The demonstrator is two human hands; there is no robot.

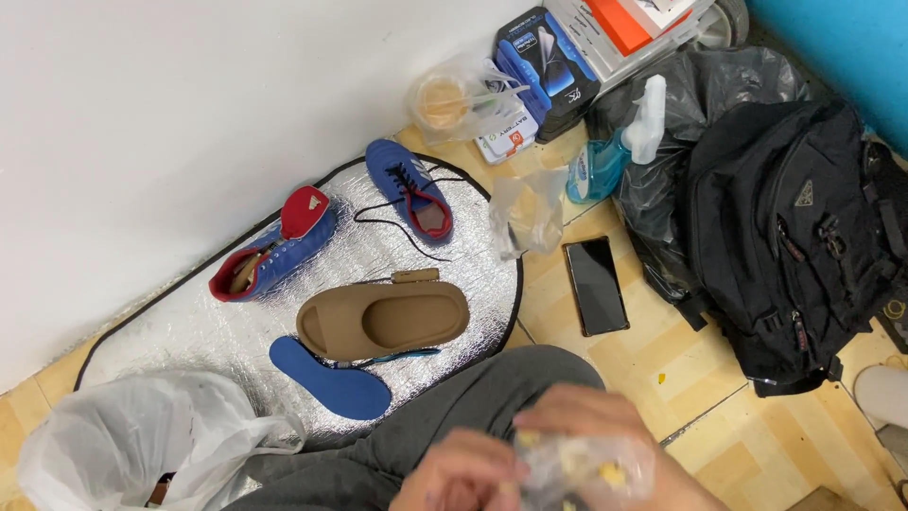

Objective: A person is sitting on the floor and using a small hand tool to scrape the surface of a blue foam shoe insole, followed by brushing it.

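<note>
Both my hands meet at the bottom edge, blurred. My left hand (463, 471) and my right hand (605, 426) close around a crumpled clear plastic bag (582, 468) with small yellow bits inside. They hover above my knee in grey trousers (473, 402). Just beyond the knee, a brown slide sandal (383, 320) rests on a silver foil mat (189, 326), with a blue insole (329, 377) beside it.
Two blue-and-red shoes (274, 248) (410, 189) lie on the mat near the white wall. A dark phone (596, 285), a clear bag (530, 210), a spray bottle (615, 147), a black backpack (804, 237), boxes (549, 61) and a white plastic bag (142, 440) surround me.
</note>
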